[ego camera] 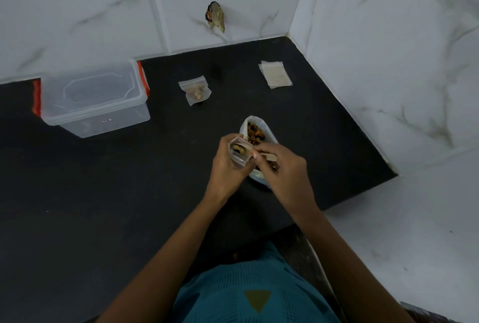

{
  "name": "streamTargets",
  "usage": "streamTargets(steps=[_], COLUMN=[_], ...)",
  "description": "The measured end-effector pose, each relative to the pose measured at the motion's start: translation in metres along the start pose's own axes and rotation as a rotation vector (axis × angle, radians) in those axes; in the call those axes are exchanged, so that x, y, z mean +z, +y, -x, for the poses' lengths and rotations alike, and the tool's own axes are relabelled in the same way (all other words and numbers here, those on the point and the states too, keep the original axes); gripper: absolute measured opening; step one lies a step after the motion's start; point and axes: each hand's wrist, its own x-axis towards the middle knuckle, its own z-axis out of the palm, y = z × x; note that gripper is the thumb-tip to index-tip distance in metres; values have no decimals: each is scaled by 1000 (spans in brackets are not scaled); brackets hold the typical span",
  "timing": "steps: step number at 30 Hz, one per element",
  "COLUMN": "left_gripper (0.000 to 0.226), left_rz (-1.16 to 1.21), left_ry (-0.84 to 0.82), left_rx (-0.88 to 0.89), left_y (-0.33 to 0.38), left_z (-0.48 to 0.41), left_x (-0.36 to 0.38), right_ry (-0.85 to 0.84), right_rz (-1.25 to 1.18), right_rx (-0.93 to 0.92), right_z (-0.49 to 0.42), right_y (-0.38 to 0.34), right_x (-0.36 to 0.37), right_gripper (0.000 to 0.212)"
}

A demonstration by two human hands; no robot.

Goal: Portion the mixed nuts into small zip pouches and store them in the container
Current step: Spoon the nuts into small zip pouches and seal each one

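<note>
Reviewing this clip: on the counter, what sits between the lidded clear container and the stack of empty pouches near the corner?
One filled zip pouch of nuts lies flat between the container and the empty pouches, touching neither; head view.

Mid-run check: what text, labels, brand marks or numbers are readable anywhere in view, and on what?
Sticker on the front of the clear container: dark marks, too small and blurred to read.
Teal shirt: a plain yellowish triangle, no letters.
Held pouch, filled pouch, empty pouches, nut bag: no print visible.
</note>
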Motion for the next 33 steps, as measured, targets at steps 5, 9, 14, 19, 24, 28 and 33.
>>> streamTargets(steps=[5,9,14,19,24,28,33], left_gripper=[54,54,56,55,54,55,56], left_rz=[14,22,25,-15,-19,-36,-55], left_ry=[-8,-6,5,4,11,8,2], left_rx=[-10,-13,-11,-16,-10,-5,6], left_y=[-2,-4,-7,-9,-11,-11,-12], left_z=[0,0,0,1,4,5,7], left_x=[-3,-4,-6,-11,-12,-11,-9], right_ry=[-15,16,177,382,315,255,54], right_rz=[73,68,-256,-464,-315,-189,300], right_rx=[-91,-136,233,644,805,815,668], right_z=[2,2,1,-11,0,5,10], right_y=[5,5,-5,9,47,60,64], right_x=[1,0,-10,-28,-13,5,11], right_gripper=[29,25,8,7,9,9,9])
